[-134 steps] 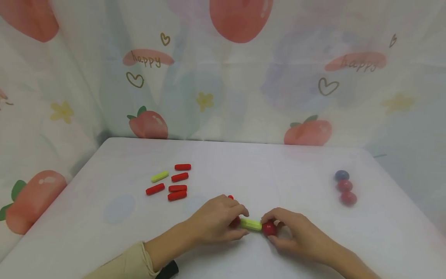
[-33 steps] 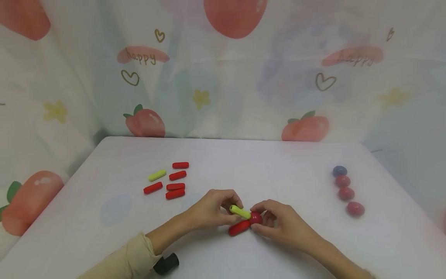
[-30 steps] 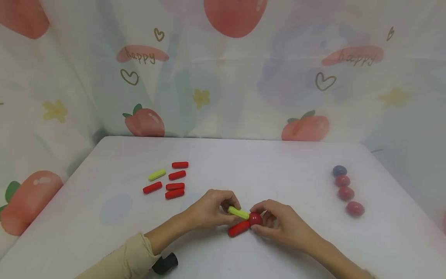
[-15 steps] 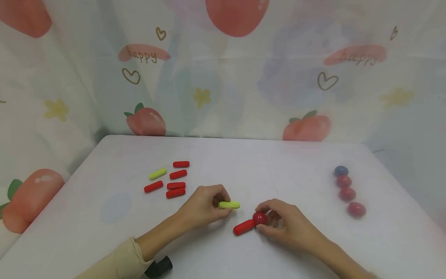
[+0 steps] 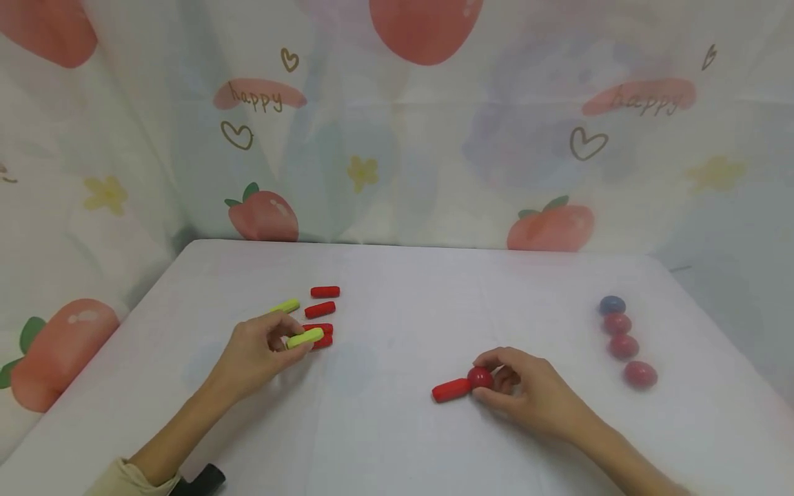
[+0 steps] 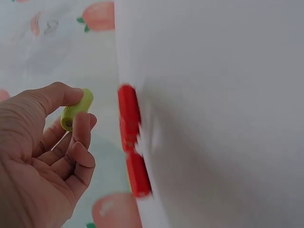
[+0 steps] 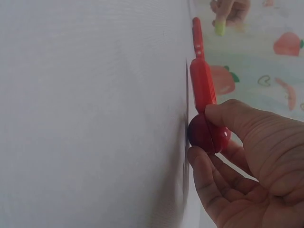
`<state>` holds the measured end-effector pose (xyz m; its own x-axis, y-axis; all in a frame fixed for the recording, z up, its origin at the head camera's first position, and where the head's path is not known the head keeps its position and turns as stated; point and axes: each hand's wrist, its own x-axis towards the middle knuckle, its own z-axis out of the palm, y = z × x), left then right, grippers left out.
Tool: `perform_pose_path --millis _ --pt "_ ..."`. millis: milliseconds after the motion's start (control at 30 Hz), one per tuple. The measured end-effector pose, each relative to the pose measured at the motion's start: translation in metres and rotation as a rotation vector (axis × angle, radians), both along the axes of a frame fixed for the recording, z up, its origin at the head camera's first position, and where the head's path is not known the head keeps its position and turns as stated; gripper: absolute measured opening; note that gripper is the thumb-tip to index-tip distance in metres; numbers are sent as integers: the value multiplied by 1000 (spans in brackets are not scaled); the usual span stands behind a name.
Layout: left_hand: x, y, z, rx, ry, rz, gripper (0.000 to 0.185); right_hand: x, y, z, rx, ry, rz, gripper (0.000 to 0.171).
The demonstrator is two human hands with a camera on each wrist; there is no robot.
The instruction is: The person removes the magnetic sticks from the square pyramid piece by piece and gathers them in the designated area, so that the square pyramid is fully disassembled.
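Red ball (image 5: 480,377) sits on the white table (image 5: 397,441), pinched between thumb and fingertips of the right hand (image 5: 527,396); the right wrist view shows the digits curled round it from the palm side. A red stick (image 5: 451,390) lies flat, one end touching the ball on the side away from the palm, apparently steadied there by the pinch. Well to the left, the left hand (image 5: 251,355) pinches a yellow-green stick (image 5: 304,337) between thumb and forefinger, clear of the table; the stick projects past the fingertips, away from the palm. Just beyond that grip lie loose red sticks (image 5: 320,309) and a second yellow-green stick (image 5: 284,306). Farther out, well right of the right hand, a row of three red balls (image 5: 622,346) ends in a blue ball (image 5: 612,304).
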<state>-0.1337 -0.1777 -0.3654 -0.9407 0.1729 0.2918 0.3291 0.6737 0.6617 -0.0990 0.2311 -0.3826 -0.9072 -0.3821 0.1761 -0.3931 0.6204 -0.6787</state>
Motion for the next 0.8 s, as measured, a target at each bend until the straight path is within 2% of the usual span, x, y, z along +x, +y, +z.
perform_pose_path --millis 133,300,500,800 --pt "3 -23 -5 -57 -17 72 25 -1 1 1 3 -24 -3 33" --pt "1 -38 -10 -141 -71 84 24 -3 0 2 8 -21 8 33" --pt "-5 -40 -9 -255 -128 69 21 -2 0 1 9 -16 -2 32" --pt "-6 -38 -5 -322 -174 80 23 -3 0 2 -2 -13 11 32"
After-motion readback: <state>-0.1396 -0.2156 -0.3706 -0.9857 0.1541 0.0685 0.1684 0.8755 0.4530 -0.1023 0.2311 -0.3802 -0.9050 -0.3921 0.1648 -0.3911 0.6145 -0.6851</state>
